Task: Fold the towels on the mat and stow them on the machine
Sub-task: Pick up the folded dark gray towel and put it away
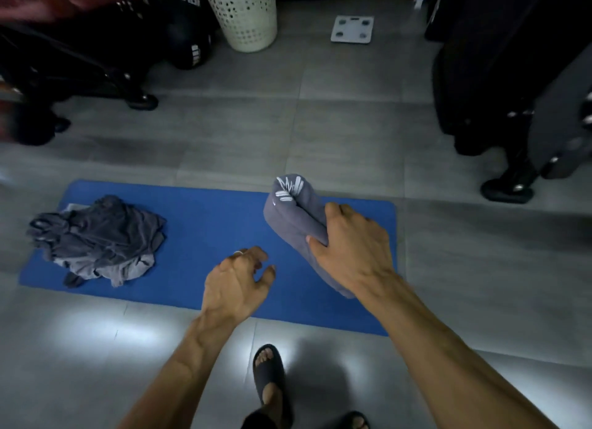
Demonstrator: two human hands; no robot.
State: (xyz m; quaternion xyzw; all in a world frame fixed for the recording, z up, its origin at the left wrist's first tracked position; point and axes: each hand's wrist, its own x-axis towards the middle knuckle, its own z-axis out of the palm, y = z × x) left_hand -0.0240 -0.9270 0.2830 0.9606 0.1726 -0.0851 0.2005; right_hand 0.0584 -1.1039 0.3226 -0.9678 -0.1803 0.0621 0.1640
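folded towel (293, 217) — long axis near-to-far on mat (205, 223) | right hand (349, 252) grips it | left hand (237, 284) loose, holding nothing

We see a bright blue mat (208, 223) on grey floor tiles (320, 124). At its three o'clock end lies a slate-grey folded towel (290, 217) with white fan-like stripes. At nine o'clock, the towel heap (99, 239) mixes dark and paler grey. At twelve o'clock stand a cream perforated basket (246, 15) and a white scale (352, 28).
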